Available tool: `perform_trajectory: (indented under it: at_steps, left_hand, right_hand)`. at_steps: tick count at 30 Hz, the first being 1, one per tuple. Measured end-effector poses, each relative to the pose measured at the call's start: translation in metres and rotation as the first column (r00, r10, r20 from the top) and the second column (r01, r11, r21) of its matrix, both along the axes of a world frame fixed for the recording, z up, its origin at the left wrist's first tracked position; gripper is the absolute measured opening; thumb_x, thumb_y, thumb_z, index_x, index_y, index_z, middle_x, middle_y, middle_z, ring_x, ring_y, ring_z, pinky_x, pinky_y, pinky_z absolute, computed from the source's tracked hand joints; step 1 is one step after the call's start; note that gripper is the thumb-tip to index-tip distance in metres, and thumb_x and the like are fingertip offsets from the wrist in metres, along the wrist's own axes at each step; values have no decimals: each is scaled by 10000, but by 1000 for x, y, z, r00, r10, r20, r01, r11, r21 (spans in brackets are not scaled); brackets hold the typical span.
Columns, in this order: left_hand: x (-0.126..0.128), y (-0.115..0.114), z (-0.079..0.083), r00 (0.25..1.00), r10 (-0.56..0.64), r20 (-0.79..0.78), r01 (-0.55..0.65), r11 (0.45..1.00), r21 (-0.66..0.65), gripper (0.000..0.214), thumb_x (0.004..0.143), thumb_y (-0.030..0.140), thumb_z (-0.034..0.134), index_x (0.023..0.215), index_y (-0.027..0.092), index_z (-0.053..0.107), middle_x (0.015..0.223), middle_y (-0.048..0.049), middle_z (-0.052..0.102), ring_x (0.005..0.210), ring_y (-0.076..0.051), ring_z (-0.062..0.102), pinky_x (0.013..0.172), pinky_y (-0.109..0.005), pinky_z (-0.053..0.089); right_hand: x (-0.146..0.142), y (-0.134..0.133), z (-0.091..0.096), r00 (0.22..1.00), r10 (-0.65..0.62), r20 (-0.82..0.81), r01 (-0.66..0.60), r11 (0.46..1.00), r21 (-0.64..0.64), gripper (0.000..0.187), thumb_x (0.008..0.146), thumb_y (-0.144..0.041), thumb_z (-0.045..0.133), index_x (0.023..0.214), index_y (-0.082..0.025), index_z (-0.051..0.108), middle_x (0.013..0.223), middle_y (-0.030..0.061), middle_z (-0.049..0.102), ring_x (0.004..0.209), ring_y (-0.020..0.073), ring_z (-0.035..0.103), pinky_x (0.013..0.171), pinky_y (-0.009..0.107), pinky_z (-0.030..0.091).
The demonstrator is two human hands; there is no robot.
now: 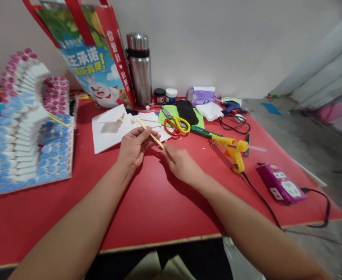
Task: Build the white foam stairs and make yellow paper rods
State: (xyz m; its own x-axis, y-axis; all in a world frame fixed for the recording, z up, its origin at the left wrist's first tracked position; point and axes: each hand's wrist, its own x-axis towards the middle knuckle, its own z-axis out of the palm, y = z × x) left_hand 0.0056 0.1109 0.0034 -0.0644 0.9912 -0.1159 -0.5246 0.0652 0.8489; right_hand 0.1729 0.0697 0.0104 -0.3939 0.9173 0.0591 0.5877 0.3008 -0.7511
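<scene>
A thin yellow stick [149, 133] slants above the red table [147, 202], held at both ends. My left hand [134, 146] pinches its upper part between thumb and fingers. My right hand [180, 163] is closed on its lower end near the table top. Behind the hands lie white foam sheets [108, 130] and red and yellow scissors [175, 125]. A yellow glue gun [232, 149] stands to the right of my right hand, its black cord trailing off the front edge.
A built model of blue and pink capped white pieces [28, 124] fills the left. At the back stand a printed red bag [95, 58], a steel flask [138, 68] and two paint jars [165, 95]. A purple power strip [280, 182] lies at the right edge.
</scene>
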Motion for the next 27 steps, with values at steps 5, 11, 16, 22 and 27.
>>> perform_trajectory:
  at_steps: [5,11,16,22,27]
  left_hand:
    - [1,-1,1,1000,9,-3,-9,1000,4,286,699,282,896,777,139,661,744,-26,753,715,-160,743,707,-278,595]
    - [-3,1,0,999,-25,31,24,1000,14,280,708,277,897,833,138,687,766,-41,764,739,-182,761,744,-298,605]
    - [-6,2,-1,997,-57,45,56,998,21,227,767,281,861,873,153,707,802,-46,773,780,-188,770,826,-337,616]
    - [-8,-2,3,973,-215,82,211,976,57,174,783,228,836,929,175,758,921,-62,803,864,-199,775,832,-327,631]
    - [-5,-3,1,986,-162,49,160,986,46,171,756,231,852,880,170,751,857,-61,798,865,-218,780,815,-335,635]
  right_hand:
    - [-1,-1,0,1000,-25,-13,25,999,-41,288,1055,-335,399,1006,-172,632,697,22,585,590,140,482,601,272,333]
    - [-5,0,7,909,-72,-410,-99,920,-380,285,1037,-401,452,1021,-172,621,504,-95,415,405,79,335,450,215,274]
    - [-5,-1,12,826,-176,-535,-177,821,-542,258,1022,-389,507,1074,-163,622,488,-105,409,374,64,290,378,175,211]
    - [15,9,19,690,-185,-700,-532,526,-663,290,1030,-369,506,1183,-155,628,563,-122,294,432,47,113,387,137,119]
    - [13,11,9,756,-106,-645,-410,691,-595,335,1041,-422,462,1144,-156,637,572,-107,323,432,62,158,403,178,150]
